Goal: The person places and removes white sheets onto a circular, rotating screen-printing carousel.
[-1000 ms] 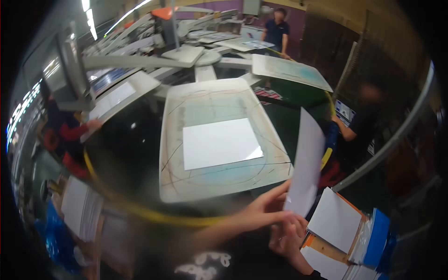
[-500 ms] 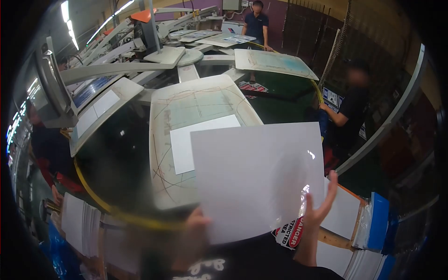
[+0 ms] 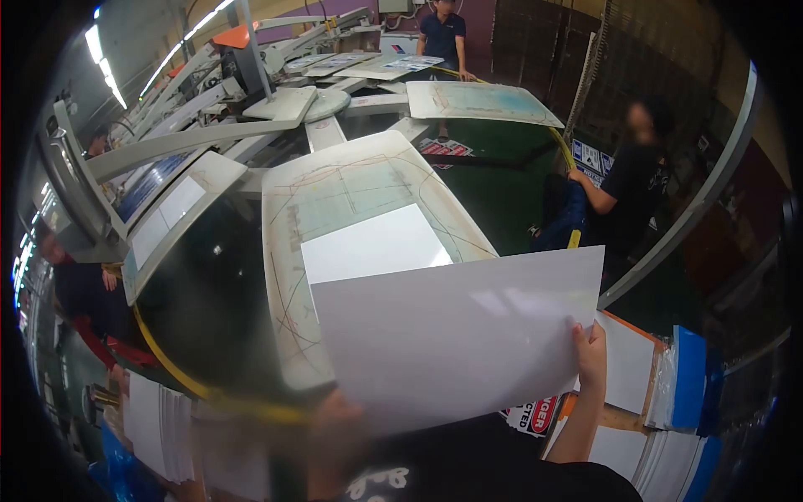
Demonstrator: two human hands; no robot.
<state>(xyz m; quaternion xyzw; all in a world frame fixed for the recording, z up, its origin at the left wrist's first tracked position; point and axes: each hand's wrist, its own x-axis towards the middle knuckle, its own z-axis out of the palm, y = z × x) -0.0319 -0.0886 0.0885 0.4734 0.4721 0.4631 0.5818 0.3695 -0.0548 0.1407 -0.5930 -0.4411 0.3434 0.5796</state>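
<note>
A large blank white sheet (image 3: 460,335) is held tilted in front of me. My right hand (image 3: 590,351) is closed on its right edge, thumb on the near face. At the lower left corner my left hand (image 3: 339,414) grips the sheet; it is blurred and its fingers are partly hidden. Beyond, a second white sheet (image 3: 368,243) lies flat on the pale printing platen (image 3: 335,180), partly covered by the held one.
Stacks of white sheets stand at the lower left (image 3: 159,427) and right (image 3: 623,360). A yellow rail (image 3: 167,356) curves around the machine. Other platens (image 3: 485,105) spread out behind. A co-worker (image 3: 631,180) stands at right, another (image 3: 443,38) at the back, and a third at left.
My right hand has closed from spread fingers onto the sheet's right edge. The sheet has tipped lower and shifted right at that side. The left hand stays at its corner.
</note>
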